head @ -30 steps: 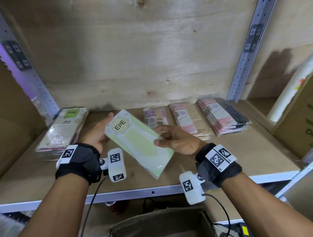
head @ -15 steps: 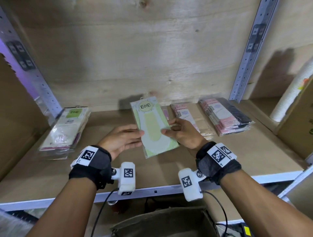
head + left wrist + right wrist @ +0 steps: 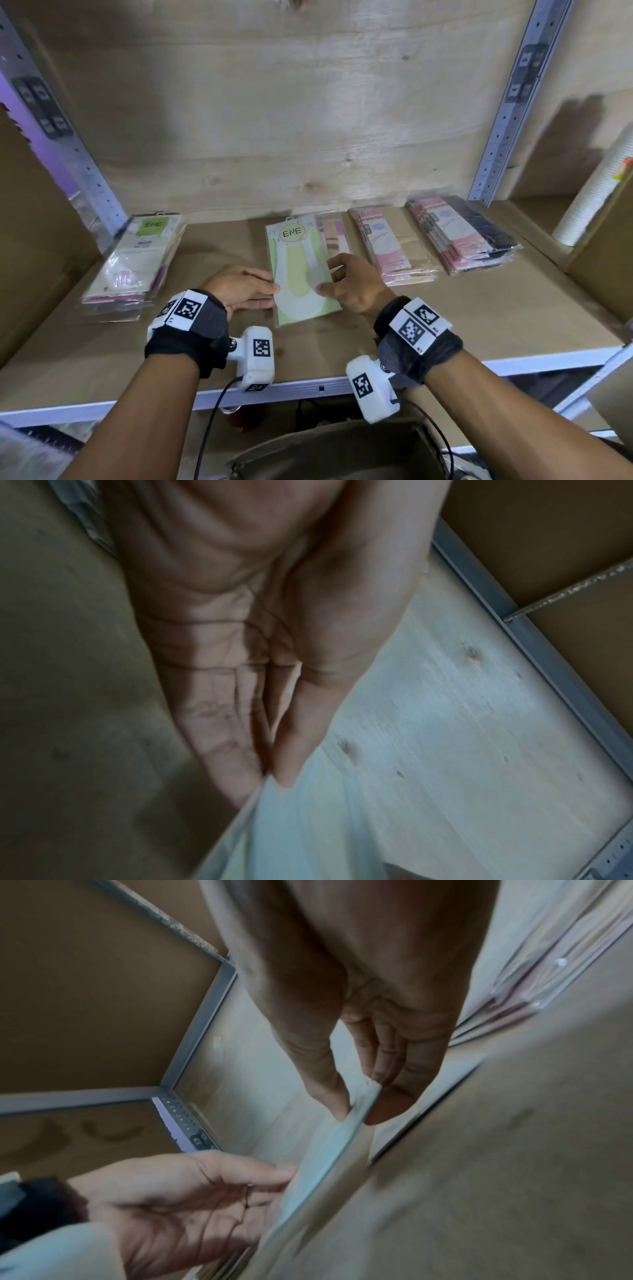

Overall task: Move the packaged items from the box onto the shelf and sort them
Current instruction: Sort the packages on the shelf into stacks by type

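Note:
A flat green-and-white ENE package (image 3: 301,270) lies lengthwise on the wooden shelf (image 3: 479,325), its far right corner overlapping a purple-and-beige pack (image 3: 334,234). My right hand (image 3: 349,284) pinches its right edge between thumb and fingers; the pinch shows in the right wrist view, with the package edge (image 3: 356,1112) a little off the board. My left hand (image 3: 246,291) lies flat with straight fingers touching the package's left edge; in the left wrist view the thumb tip (image 3: 287,775) rests at that edge. The cardboard box (image 3: 342,452) sits below the shelf front; its inside is hidden.
A stack of ENE packs (image 3: 137,260) lies at the shelf's left. A pink-and-tan stack (image 3: 394,253) and a pink-and-black stack (image 3: 462,233) lie to the right. Metal uprights (image 3: 503,130) frame the bay. A sleeve of paper cups (image 3: 596,185) leans on a carton (image 3: 609,246) at far right.
The green package went from tilted in both hands near the shelf front to lying lengthwise farther back. My left hand slid from under it to its left edge.

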The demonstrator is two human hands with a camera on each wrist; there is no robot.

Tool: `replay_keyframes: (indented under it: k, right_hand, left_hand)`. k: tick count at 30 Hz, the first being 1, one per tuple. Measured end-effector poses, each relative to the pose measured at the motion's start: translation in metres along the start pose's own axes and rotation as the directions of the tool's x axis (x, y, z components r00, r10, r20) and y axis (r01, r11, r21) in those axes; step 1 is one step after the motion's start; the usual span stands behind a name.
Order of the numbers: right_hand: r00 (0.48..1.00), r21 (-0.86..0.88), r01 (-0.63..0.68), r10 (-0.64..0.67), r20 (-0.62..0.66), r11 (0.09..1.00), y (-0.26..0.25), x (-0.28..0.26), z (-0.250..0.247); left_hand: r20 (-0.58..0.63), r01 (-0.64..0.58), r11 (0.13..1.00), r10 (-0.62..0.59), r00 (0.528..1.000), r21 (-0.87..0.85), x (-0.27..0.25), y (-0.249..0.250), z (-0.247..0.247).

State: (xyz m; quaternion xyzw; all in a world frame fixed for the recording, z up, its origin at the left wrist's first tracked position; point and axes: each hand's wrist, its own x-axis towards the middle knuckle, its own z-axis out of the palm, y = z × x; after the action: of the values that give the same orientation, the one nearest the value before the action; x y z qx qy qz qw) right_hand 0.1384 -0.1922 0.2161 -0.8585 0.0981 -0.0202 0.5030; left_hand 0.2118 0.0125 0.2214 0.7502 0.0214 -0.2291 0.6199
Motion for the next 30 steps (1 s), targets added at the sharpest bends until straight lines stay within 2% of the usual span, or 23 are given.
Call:
replay_keyframes:
  k: [3, 7, 13, 19, 30]
  right_hand:
    - [0.999, -0.070, -0.024, 0.021, -0.033, 0.997, -0.010, 0.009, 0.008]
    - [0.999, -0.189, -0.011, 0.003, -0.043, 0.982, -0.033, 0.030, 0.023]
    - [0.999, -0.363, -0.033, 0.036, 0.000, 0.931, -0.065, 0.055, 0.054]
    - [0.996, -0.491, -0.074, 0.087, 0.003, 0.868, -0.070, 0.068, 0.069]
    - [0.992, -0.570, -0.078, 0.119, 0.035, 0.818, -0.071, 0.077, 0.077]
  left_hand:
    - [-0.058, -0.029, 0.999, 0.027, 0.998, -0.029, 0.006, 0.001, -0.008]
    - [-0.197, -0.059, 0.995, 0.043, 0.979, -0.080, 0.025, 0.000, -0.024]
    - [-0.321, -0.039, 0.999, 0.036, 0.946, -0.002, 0.053, -0.004, -0.044]
    - [-0.267, -0.003, 1.000, 0.004, 0.964, 0.006, 0.056, -0.004, -0.043]
    - [-0.284, 0.020, 0.999, -0.011, 0.959, 0.031, 0.058, -0.001, -0.043]
